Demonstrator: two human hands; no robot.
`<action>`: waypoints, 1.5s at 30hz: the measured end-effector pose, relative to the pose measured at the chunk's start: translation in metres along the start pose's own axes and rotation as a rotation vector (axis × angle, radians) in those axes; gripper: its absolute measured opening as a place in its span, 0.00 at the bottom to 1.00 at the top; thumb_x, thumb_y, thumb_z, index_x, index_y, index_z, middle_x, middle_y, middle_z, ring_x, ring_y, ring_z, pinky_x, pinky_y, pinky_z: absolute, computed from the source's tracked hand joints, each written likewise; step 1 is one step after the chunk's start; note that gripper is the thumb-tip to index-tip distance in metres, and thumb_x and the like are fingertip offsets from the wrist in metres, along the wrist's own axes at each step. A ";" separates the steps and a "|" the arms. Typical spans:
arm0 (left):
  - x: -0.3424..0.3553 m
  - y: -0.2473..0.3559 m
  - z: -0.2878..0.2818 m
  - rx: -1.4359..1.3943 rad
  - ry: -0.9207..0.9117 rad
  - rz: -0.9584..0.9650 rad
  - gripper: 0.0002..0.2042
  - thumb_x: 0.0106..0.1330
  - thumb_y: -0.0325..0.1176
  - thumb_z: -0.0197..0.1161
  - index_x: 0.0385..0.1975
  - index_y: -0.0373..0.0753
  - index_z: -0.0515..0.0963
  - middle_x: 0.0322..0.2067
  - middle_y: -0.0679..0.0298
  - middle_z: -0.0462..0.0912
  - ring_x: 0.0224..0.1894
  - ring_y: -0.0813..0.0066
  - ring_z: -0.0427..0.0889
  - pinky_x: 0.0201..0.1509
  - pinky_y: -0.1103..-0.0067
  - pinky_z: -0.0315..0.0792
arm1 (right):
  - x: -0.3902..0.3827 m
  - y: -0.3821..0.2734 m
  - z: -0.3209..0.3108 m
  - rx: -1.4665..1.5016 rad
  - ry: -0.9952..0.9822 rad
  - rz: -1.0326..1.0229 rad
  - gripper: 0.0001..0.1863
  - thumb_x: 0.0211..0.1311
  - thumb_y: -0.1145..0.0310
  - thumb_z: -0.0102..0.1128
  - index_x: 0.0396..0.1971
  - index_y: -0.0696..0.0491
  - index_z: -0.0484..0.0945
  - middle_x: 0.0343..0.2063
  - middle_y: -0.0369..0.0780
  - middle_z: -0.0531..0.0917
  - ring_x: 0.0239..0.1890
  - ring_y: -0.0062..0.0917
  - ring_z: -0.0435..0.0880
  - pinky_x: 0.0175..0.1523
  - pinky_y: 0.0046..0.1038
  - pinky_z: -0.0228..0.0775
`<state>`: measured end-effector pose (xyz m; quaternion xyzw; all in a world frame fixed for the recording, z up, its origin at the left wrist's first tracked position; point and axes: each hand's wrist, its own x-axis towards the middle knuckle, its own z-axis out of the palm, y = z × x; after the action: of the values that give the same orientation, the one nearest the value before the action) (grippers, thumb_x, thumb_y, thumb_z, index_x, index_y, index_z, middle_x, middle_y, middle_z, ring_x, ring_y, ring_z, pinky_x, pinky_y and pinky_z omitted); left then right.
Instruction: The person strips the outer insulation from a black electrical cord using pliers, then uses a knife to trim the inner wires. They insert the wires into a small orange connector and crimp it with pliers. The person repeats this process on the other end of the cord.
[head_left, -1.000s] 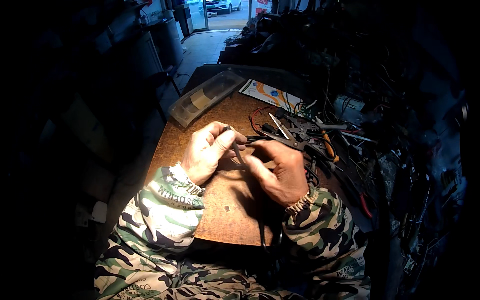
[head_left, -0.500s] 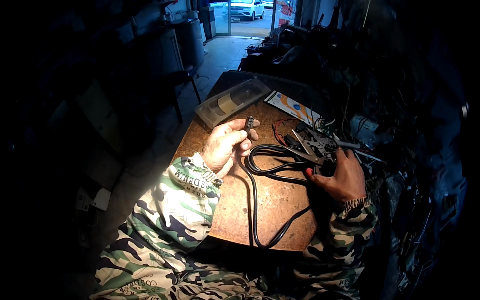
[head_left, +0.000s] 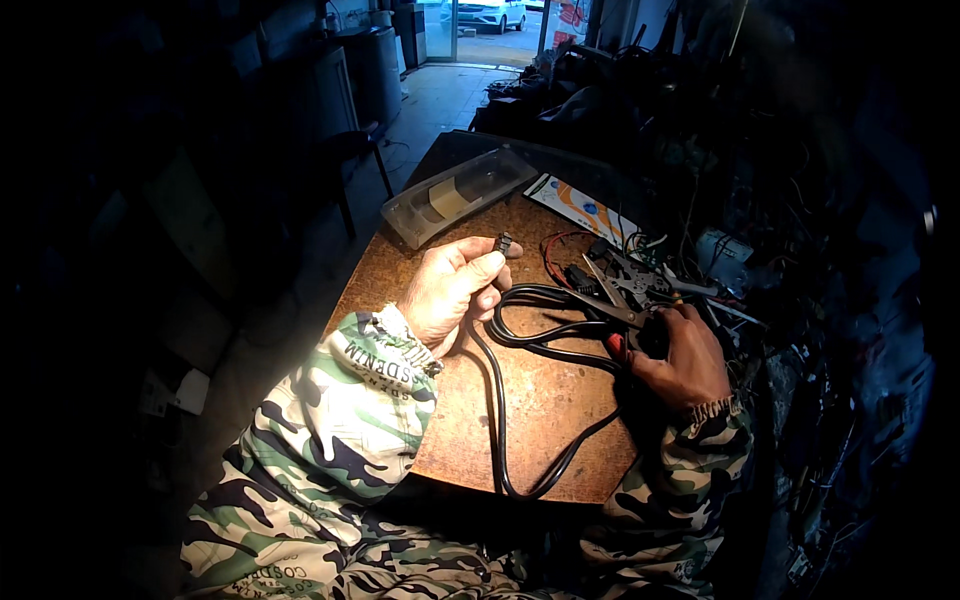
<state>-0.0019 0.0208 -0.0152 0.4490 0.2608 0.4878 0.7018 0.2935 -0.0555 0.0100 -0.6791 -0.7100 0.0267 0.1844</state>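
Note:
My left hand (head_left: 450, 288) pinches the ribbed black end piece (head_left: 503, 243) of a black cable between thumb and fingers. From under that hand the black cable (head_left: 497, 400) runs down toward the near table edge, bends back right and lies in loops at the middle. My right hand (head_left: 685, 355) is closed round the dark and red handles of a pair of scissors (head_left: 620, 308). Their blades are spread and point up and left, beside the cable loops. The handles are partly hidden by my fingers.
All this lies on a worn brown wooden table (head_left: 560, 440). A clear plastic box (head_left: 410, 222) and a white and orange packet (head_left: 580, 208) lie at its far side. Tools, wires and red leads (head_left: 548, 262) crowd the right. A dark chair (head_left: 350, 150) stands beyond the left edge.
The view has shifted slightly. The ribbed cable end has tilted a little in my left hand. My right hand stays on the scissors, its fingers curled slightly more around the handles.

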 end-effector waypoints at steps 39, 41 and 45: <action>0.004 -0.003 -0.004 -0.034 0.052 0.046 0.13 0.75 0.38 0.56 0.46 0.33 0.78 0.26 0.68 0.79 0.21 0.89 0.67 0.23 0.88 0.61 | -0.002 -0.040 0.022 0.228 0.396 -0.304 0.20 0.50 0.67 0.73 0.41 0.61 0.79 0.33 0.47 0.80 0.31 0.38 0.84 0.34 0.33 0.78; 0.002 0.000 0.000 -0.047 0.062 0.037 0.12 0.75 0.36 0.54 0.45 0.32 0.76 0.25 0.67 0.78 0.21 0.88 0.66 0.23 0.87 0.60 | -0.004 -0.041 0.024 0.163 0.379 -0.332 0.21 0.50 0.66 0.74 0.41 0.62 0.78 0.32 0.47 0.80 0.31 0.37 0.84 0.33 0.33 0.78; 0.003 -0.003 -0.004 -0.044 0.059 0.020 0.11 0.75 0.35 0.54 0.45 0.33 0.76 0.25 0.66 0.78 0.21 0.87 0.66 0.23 0.86 0.60 | -0.005 -0.048 0.033 0.066 0.376 -0.362 0.22 0.48 0.65 0.75 0.40 0.62 0.78 0.31 0.46 0.79 0.30 0.38 0.83 0.32 0.34 0.77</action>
<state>-0.0021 0.0248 -0.0195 0.4213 0.2661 0.5134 0.6986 0.2379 -0.0573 -0.0084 -0.5277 -0.7718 -0.1102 0.3372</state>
